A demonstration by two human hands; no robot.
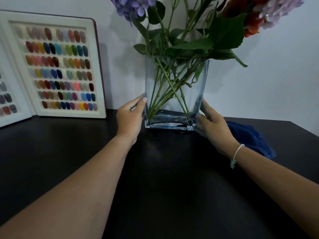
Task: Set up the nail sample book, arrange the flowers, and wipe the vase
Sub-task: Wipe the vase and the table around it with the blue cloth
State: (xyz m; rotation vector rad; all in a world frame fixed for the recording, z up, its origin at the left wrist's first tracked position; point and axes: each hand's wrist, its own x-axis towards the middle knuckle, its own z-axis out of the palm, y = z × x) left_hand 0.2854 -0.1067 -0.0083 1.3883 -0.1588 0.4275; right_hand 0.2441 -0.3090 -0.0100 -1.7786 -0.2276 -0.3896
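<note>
A clear rectangular glass vase (151,80) stands on the dark table (164,178) near the wall. It holds flowers (133,6) with purple, red and lilac heads, their green stems crossing inside the glass. My left hand (129,118) presses the vase's lower left side, and my right hand (213,125) presses its lower right side. The nail sample book (57,69) stands open and upright against the wall at the left, showing rows of coloured nail tips. A dark blue cloth (253,137) lies crumpled on the table behind my right wrist.
A white wall (267,75) rises directly behind the vase and book. The table's right edge (309,133) slants away at the far right. A thin white bracelet (237,152) circles my right wrist.
</note>
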